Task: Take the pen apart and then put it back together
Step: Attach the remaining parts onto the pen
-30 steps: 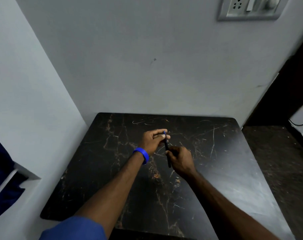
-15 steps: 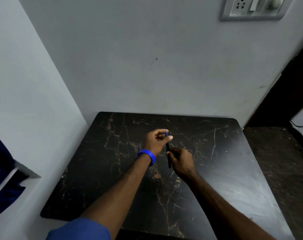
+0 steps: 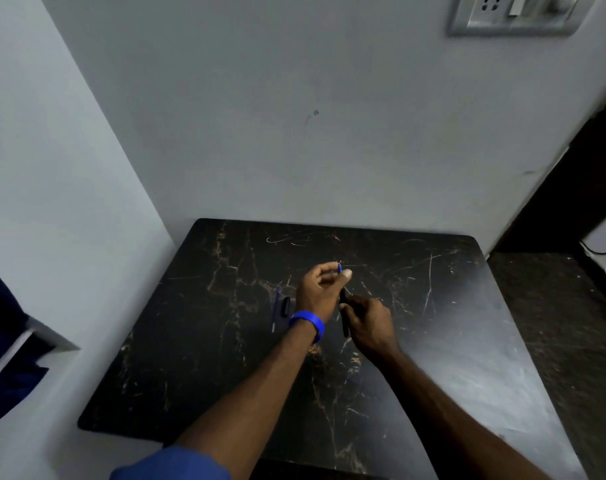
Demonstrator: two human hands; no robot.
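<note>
Over the middle of the black marble table, my right hand grips the dark pen barrel, which points up and away. My left hand, with a blue wristband, pinches a small blue pen piece just above the barrel's top end. Whether the piece still touches the barrel is hidden by my fingers. On the table left of my left wrist lie a thin blue refill and a short dark pen part.
The table sits in a corner, with grey walls behind and to the left. A switch and socket plate is high on the back wall. Dark floor and a cable lie to the right. Blue cloth hangs at the left edge.
My left hand has shifted slightly, lifting the blue piece above the barrel. The refill and the short dark part beside my left wrist have come into view. My right hand has barely moved.
</note>
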